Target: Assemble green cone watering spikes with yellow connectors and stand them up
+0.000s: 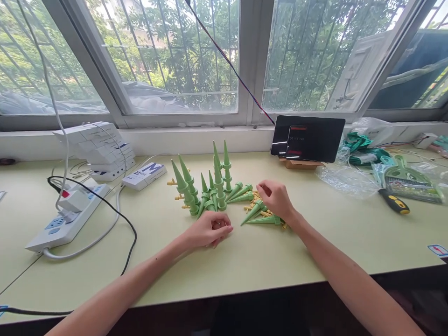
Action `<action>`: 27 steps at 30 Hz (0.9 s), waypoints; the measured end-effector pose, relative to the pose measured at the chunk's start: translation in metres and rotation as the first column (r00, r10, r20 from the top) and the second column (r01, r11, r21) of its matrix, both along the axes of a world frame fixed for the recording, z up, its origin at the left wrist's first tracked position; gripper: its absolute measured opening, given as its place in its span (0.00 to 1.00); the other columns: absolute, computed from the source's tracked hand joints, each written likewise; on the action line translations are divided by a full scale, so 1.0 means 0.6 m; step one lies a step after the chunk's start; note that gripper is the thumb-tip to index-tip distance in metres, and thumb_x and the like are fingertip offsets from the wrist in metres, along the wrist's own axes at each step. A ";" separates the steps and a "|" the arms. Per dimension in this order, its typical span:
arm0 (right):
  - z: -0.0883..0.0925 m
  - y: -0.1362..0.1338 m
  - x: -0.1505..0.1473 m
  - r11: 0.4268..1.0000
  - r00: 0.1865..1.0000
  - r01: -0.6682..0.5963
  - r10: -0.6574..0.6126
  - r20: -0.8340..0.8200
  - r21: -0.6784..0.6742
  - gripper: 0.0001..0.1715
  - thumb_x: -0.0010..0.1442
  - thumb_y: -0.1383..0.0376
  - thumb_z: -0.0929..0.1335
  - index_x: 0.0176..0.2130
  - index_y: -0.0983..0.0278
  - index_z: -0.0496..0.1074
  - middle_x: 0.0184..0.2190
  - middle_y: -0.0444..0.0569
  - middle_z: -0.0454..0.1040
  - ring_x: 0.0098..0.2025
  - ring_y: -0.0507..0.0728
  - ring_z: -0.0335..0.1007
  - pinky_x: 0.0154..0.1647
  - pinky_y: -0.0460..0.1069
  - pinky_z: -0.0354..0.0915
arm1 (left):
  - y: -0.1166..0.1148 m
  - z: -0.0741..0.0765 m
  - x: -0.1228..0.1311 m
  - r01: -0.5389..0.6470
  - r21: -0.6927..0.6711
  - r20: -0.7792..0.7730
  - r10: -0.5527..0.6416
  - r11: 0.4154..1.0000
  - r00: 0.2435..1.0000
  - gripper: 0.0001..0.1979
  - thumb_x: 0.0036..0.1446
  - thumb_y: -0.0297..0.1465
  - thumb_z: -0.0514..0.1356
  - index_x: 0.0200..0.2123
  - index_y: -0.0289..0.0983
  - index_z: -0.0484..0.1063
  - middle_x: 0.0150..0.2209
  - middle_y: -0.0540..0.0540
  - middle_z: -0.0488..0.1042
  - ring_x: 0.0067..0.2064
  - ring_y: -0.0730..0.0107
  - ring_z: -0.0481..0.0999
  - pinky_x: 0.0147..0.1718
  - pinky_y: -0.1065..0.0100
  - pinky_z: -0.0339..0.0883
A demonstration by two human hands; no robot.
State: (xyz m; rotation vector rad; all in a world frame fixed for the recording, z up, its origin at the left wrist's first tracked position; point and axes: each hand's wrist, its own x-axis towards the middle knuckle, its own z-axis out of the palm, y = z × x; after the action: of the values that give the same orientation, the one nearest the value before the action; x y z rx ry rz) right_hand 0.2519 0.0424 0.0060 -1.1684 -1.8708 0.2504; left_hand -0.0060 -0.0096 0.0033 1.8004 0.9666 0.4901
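Head cam: left hand sits low over the pale surface, fingers curled, just in front of a bunch of standing green spikes. Right hand is curled over a scatter of yellow pieces, with more green spikes lying around it. Honestly can't tell how closed either grip is or whether it's got anything — fingers hide that. Power strip on the left, dark-screened tablet at the back.
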 end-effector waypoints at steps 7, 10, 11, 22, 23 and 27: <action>-0.001 -0.020 -0.029 0.991 0.994 -0.112 0.112 -0.002 -0.068 0.14 0.65 0.62 0.61 0.28 0.62 0.67 0.22 0.45 0.67 0.24 0.53 0.59 0.29 0.49 0.58 | -0.001 0.000 0.000 0.006 0.010 0.026 -0.007 1.000 1.000 0.16 0.62 0.41 0.57 0.30 0.34 0.68 0.19 0.51 0.70 0.15 0.78 0.68 0.14 0.77 0.57; -0.005 -0.027 -0.036 0.988 0.991 -0.129 0.131 0.014 -0.079 0.13 0.64 0.63 0.62 0.29 0.62 0.68 0.23 0.46 0.68 0.24 0.54 0.59 0.29 0.49 0.58 | -0.003 -0.004 0.000 -0.005 0.082 0.021 0.004 0.997 1.000 0.16 0.63 0.40 0.56 0.29 0.34 0.68 0.17 0.52 0.68 0.15 0.78 0.66 0.16 0.76 0.57; -0.006 -0.027 -0.037 0.989 0.992 -0.127 0.128 0.017 -0.075 0.13 0.64 0.63 0.62 0.29 0.62 0.68 0.23 0.46 0.69 0.24 0.54 0.60 0.29 0.49 0.58 | -0.003 -0.005 0.000 -0.017 0.120 0.014 0.016 0.993 1.000 0.15 0.63 0.39 0.56 0.29 0.34 0.67 0.16 0.53 0.67 0.15 0.79 0.65 0.17 0.76 0.57; 0.000 -0.023 -0.017 0.994 0.993 -0.075 0.081 0.084 -0.079 0.08 0.63 0.66 0.62 0.33 0.62 0.69 0.25 0.46 0.69 0.27 0.54 0.61 0.32 0.49 0.60 | 0.000 -0.005 -0.003 -0.002 0.519 -0.143 0.090 0.855 0.986 0.13 0.63 0.33 0.55 0.27 0.36 0.69 0.19 0.53 0.63 0.22 0.77 0.58 0.24 0.73 0.55; -0.002 -0.021 -0.015 0.993 0.992 -0.074 0.083 0.098 -0.087 0.08 0.63 0.66 0.63 0.34 0.62 0.69 0.27 0.46 0.69 0.28 0.54 0.62 0.33 0.49 0.61 | 0.000 -0.004 -0.003 0.000 0.534 -0.153 0.096 0.845 0.984 0.13 0.63 0.33 0.55 0.27 0.36 0.69 0.19 0.53 0.63 0.22 0.77 0.59 0.24 0.73 0.56; -0.010 -0.015 -0.011 0.993 0.986 -0.079 0.091 0.137 -0.093 0.07 0.63 0.68 0.63 0.38 0.63 0.71 0.32 0.50 0.71 0.34 0.56 0.67 0.37 0.50 0.63 | 0.000 -0.002 -0.004 0.014 0.565 -0.178 0.105 0.825 0.978 0.13 0.64 0.33 0.55 0.26 0.36 0.69 0.19 0.53 0.64 0.22 0.77 0.59 0.25 0.73 0.56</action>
State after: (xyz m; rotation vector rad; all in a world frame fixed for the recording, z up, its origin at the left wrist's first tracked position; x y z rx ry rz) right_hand 0.2451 0.0335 0.0003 -1.1926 -2.0543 0.3070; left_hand -0.0081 -0.0095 0.0021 2.4048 1.0790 0.6868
